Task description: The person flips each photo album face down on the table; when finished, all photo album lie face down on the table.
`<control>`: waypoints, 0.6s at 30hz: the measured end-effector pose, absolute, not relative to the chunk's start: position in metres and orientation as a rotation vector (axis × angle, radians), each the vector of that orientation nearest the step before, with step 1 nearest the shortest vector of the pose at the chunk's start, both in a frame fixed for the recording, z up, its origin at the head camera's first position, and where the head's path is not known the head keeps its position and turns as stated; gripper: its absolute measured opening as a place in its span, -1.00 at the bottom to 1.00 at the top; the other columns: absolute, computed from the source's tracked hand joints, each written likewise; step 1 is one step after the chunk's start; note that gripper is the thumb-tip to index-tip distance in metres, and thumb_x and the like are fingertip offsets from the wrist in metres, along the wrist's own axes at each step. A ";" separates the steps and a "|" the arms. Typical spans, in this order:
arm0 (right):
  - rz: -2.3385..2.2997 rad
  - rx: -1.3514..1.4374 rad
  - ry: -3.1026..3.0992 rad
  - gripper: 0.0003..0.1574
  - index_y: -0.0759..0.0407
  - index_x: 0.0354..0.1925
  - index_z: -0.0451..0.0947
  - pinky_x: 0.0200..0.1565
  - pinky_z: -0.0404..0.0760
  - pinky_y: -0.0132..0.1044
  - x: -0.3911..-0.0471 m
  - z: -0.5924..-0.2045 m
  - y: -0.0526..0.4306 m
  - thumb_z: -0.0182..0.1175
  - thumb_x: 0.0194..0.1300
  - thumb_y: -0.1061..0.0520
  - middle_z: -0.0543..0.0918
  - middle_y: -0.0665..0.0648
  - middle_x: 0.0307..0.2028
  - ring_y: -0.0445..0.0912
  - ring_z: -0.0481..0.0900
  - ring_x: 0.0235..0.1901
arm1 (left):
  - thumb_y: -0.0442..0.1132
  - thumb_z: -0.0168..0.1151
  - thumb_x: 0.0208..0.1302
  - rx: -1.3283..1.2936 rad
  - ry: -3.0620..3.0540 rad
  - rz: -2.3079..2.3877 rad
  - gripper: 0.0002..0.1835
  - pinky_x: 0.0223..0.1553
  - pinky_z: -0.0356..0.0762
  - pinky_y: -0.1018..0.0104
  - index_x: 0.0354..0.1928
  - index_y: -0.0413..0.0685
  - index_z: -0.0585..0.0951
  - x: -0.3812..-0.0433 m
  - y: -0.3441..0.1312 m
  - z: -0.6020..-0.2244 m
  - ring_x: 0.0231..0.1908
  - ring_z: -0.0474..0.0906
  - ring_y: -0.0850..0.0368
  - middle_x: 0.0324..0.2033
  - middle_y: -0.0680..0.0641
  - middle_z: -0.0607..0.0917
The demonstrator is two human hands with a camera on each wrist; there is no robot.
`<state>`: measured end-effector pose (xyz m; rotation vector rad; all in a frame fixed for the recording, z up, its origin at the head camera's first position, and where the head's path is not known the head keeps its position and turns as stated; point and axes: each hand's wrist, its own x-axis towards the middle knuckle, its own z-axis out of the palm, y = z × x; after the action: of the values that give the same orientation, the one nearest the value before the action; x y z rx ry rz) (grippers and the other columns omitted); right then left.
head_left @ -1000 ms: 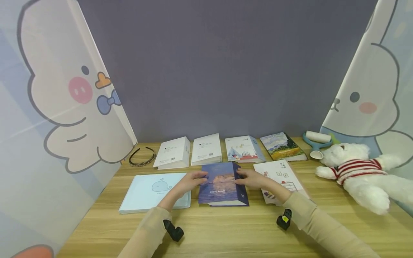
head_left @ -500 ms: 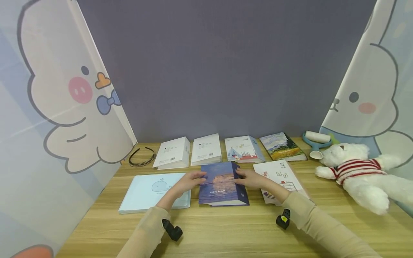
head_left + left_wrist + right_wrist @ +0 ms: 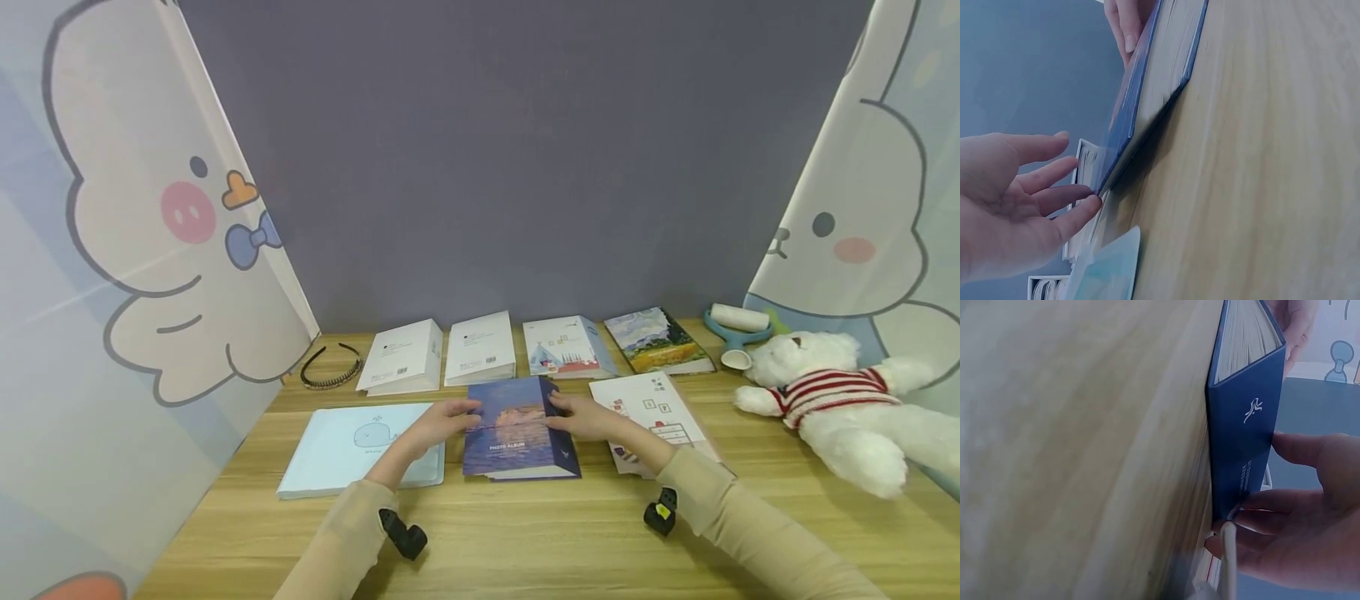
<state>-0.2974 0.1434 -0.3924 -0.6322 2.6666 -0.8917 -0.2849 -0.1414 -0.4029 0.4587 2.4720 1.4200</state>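
A purple-blue photo album with a sunset-sea cover lies mid-table, its spine on the right side. My left hand is at its left edge. In the left wrist view the loose fingers touch the cover's edge while the thumb is raised off it. On the other side, my right hand touches the spine, with the thumb tip at the upper edge and extended fingers lower down. Under my left forearm is a pale blue whale-print album; under my right, a white illustrated album.
Along the back lie two white albums, a tent-print album and a landscape-painting one. A black headband is back left. A lint roller and a white teddy bear occupy the right.
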 end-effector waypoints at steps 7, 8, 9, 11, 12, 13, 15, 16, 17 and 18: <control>-0.898 -0.616 2.682 -0.20 0.38 0.35 0.17 0.29 0.23 0.17 -0.300 -0.392 0.140 0.08 0.35 -0.08 0.08 0.32 0.41 0.28 0.07 0.36 | -0.03 0.03 0.40 0.528 2.467 1.469 -0.46 0.26 0.32 -0.04 0.32 -0.13 0.35 -0.284 -0.151 -0.405 0.28 0.31 -0.13 0.29 -0.18 0.39; -0.898 -0.634 2.686 -0.21 0.38 0.34 0.17 0.28 0.24 0.17 -0.300 -0.391 0.139 0.09 0.35 -0.07 0.07 0.32 0.42 0.28 0.07 0.36 | -0.03 0.03 0.40 0.531 2.474 1.478 -0.47 0.26 0.31 -0.04 0.32 -0.12 0.35 -0.284 -0.154 -0.405 0.28 0.32 -0.12 0.28 -0.17 0.40; -0.889 -0.664 2.698 -0.21 0.38 0.34 0.18 0.26 0.25 0.19 -0.299 -0.389 0.137 0.08 0.35 -0.07 0.06 0.33 0.42 0.29 0.07 0.36 | -0.03 0.03 0.40 0.533 2.484 1.485 -0.47 0.27 0.30 -0.05 0.32 -0.12 0.35 -0.284 -0.157 -0.405 0.28 0.32 -0.12 0.28 -0.16 0.41; -0.899 -0.715 2.718 -0.23 0.37 0.34 0.19 0.25 0.27 0.20 -0.299 -0.386 0.133 0.08 0.36 -0.07 0.06 0.33 0.42 0.29 0.09 0.36 | -0.03 0.02 0.40 0.520 2.500 1.511 -0.48 0.29 0.28 -0.06 0.32 -0.10 0.35 -0.282 -0.164 -0.405 0.27 0.33 -0.11 0.27 -0.14 0.42; -0.911 -0.745 2.729 -0.25 0.36 0.33 0.20 0.24 0.28 0.20 -0.298 -0.384 0.130 0.08 0.36 -0.06 0.07 0.33 0.41 0.29 0.10 0.35 | -0.03 0.03 0.40 0.500 2.509 1.533 -0.48 0.30 0.26 -0.06 0.32 -0.09 0.35 -0.281 -0.167 -0.404 0.27 0.33 -0.10 0.27 -0.12 0.43; -0.911 -0.789 2.743 -0.26 0.36 0.33 0.21 0.22 0.30 0.21 -0.298 -0.382 0.126 0.08 0.37 -0.04 0.09 0.35 0.40 0.30 0.12 0.34 | -0.02 0.03 0.40 0.486 2.522 1.549 -0.47 0.29 0.25 -0.07 0.32 -0.09 0.35 -0.281 -0.172 -0.403 0.27 0.34 -0.10 0.26 -0.12 0.44; -0.913 -0.873 2.763 -0.28 0.36 0.32 0.23 0.21 0.31 0.22 -0.298 -0.379 0.118 0.08 0.37 -0.03 0.14 0.37 0.38 0.31 0.16 0.32 | 0.00 0.03 0.39 0.466 2.547 1.578 -0.47 0.30 0.25 -0.07 0.32 -0.07 0.35 -0.278 -0.181 -0.401 0.27 0.34 -0.08 0.26 -0.10 0.44; -0.920 -0.907 2.765 -0.28 0.34 0.33 0.22 0.21 0.31 0.21 -0.298 -0.378 0.113 0.08 0.37 -0.03 0.16 0.36 0.38 0.30 0.17 0.32 | 0.01 0.02 0.39 0.468 2.559 1.592 -0.46 0.29 0.26 -0.06 0.32 -0.07 0.35 -0.277 -0.185 -0.400 0.27 0.34 -0.09 0.26 -0.10 0.45; -0.927 -0.940 2.759 -0.27 0.33 0.34 0.21 0.21 0.32 0.21 -0.298 -0.377 0.108 0.09 0.36 -0.03 0.17 0.36 0.37 0.29 0.18 0.32 | 0.01 0.02 0.39 0.464 2.575 1.603 -0.45 0.28 0.28 -0.05 0.33 -0.09 0.33 -0.277 -0.190 -0.399 0.28 0.33 -0.10 0.26 -0.12 0.44; -0.925 -0.973 2.759 -0.27 0.32 0.34 0.21 0.22 0.31 0.20 -0.298 -0.376 0.103 0.10 0.35 -0.02 0.19 0.36 0.36 0.28 0.20 0.31 | -0.02 0.02 0.40 0.447 2.585 1.616 -0.46 0.27 0.30 -0.04 0.33 -0.10 0.33 -0.273 -0.193 -0.395 0.27 0.33 -0.11 0.26 -0.14 0.44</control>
<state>-0.2982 0.1028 -0.3764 -0.9731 2.7587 -0.9255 -0.2732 -0.1931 -0.3953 0.4466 2.5850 1.6157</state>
